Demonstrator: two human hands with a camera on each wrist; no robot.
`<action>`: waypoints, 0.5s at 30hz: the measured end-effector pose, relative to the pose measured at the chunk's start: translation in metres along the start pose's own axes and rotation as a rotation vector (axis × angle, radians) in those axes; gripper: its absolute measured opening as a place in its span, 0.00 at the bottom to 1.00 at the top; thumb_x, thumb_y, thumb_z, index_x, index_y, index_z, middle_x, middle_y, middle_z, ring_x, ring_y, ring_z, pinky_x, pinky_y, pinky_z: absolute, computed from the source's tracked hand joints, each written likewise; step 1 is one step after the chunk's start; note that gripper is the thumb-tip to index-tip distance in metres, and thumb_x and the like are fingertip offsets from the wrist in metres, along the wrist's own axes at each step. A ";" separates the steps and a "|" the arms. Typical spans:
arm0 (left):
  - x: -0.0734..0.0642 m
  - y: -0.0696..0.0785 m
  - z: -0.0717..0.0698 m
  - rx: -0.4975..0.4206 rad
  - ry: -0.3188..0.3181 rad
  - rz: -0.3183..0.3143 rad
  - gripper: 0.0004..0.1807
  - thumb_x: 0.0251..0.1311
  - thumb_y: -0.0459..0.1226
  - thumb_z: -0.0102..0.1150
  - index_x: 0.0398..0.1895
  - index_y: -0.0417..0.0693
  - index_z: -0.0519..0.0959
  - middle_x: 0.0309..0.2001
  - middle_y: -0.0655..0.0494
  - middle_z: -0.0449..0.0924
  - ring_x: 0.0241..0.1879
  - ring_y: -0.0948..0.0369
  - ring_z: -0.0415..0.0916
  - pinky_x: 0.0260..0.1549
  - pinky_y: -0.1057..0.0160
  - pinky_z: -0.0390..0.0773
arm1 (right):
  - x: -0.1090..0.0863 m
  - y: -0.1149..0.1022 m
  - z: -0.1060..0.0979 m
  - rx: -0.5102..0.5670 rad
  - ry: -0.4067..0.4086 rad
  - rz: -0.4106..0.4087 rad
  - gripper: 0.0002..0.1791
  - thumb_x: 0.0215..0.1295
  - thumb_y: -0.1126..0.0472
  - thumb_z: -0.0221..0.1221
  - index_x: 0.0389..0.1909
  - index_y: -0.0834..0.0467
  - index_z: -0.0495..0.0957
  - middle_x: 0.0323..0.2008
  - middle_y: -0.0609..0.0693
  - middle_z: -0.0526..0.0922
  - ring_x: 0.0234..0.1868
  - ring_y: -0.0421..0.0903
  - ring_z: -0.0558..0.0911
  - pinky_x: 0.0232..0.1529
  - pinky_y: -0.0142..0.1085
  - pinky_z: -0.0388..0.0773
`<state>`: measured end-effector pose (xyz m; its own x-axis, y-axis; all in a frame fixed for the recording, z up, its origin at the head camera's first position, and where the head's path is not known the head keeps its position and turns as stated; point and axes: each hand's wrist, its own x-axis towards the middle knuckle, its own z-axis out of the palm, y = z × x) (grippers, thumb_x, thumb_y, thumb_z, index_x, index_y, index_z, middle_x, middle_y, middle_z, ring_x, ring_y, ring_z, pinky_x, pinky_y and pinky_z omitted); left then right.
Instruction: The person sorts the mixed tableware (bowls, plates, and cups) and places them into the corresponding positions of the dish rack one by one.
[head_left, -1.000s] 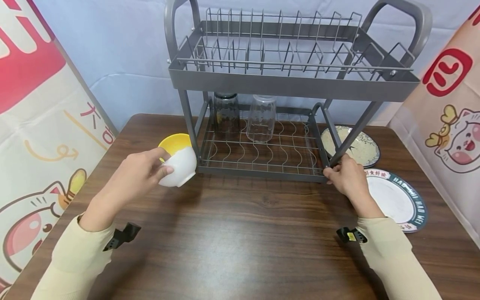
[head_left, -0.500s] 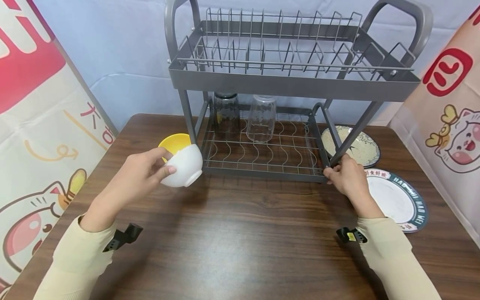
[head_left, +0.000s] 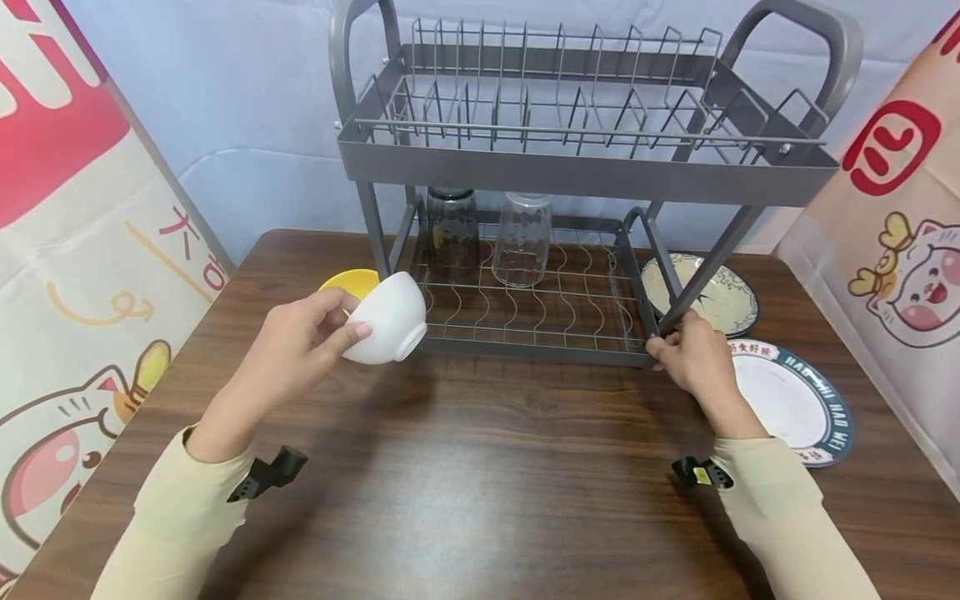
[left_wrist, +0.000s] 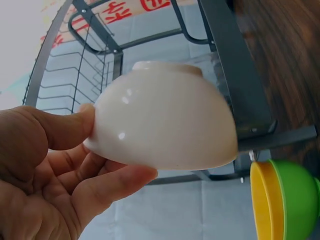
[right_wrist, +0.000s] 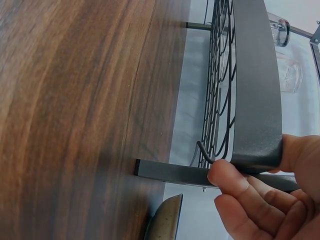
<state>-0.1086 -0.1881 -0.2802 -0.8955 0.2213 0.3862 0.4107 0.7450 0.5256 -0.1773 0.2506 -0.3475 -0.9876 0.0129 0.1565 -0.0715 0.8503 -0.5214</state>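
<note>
My left hand (head_left: 300, 337) pinches a white bowl (head_left: 390, 321) by its rim, thumb outside and fingers at the opening. The bowl is tilted, its foot ring toward the lower right, in front of the left front post of a grey two-tier dish rack (head_left: 585, 171). In the left wrist view the bowl (left_wrist: 165, 117) fills the middle, rim downward in that picture. My right hand (head_left: 693, 354) grips the rack's lower right front corner. In the right wrist view the thumb and fingers (right_wrist: 240, 187) close around that corner by the dark leg.
Two upturned glasses, one dark (head_left: 452, 229) and one clear (head_left: 522, 242), stand on the lower tier. A bowl, yellow inside (head_left: 352, 282) and green outside (left_wrist: 300, 200), sits left of the rack. At right lie a patterned plate (head_left: 723, 300) and a green-rimmed plate (head_left: 787, 400).
My left hand has moved right and slightly up with the white bowl, which has tipped further, bringing its foot ring more into view. The right hand has stayed on the rack corner.
</note>
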 end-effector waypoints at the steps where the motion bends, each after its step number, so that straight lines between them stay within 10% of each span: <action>1: 0.001 0.000 0.001 -0.008 0.012 -0.003 0.07 0.55 0.34 0.64 0.34 0.45 0.76 0.23 0.58 0.74 0.25 0.61 0.74 0.23 0.59 0.68 | 0.000 0.000 0.000 0.001 0.001 -0.002 0.16 0.55 0.64 0.56 0.38 0.73 0.67 0.17 0.54 0.81 0.23 0.56 0.81 0.22 0.39 0.64; 15: 0.012 -0.001 0.028 -0.124 0.111 -0.054 0.08 0.56 0.32 0.63 0.37 0.41 0.76 0.26 0.53 0.80 0.29 0.59 0.74 0.26 0.58 0.76 | -0.001 -0.001 0.000 -0.008 0.009 0.003 0.16 0.55 0.64 0.57 0.38 0.72 0.68 0.16 0.52 0.80 0.26 0.59 0.80 0.23 0.40 0.64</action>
<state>-0.1250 -0.1683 -0.2974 -0.8951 0.1068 0.4330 0.3869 0.6689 0.6348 -0.1766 0.2497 -0.3475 -0.9865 0.0195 0.1624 -0.0679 0.8545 -0.5150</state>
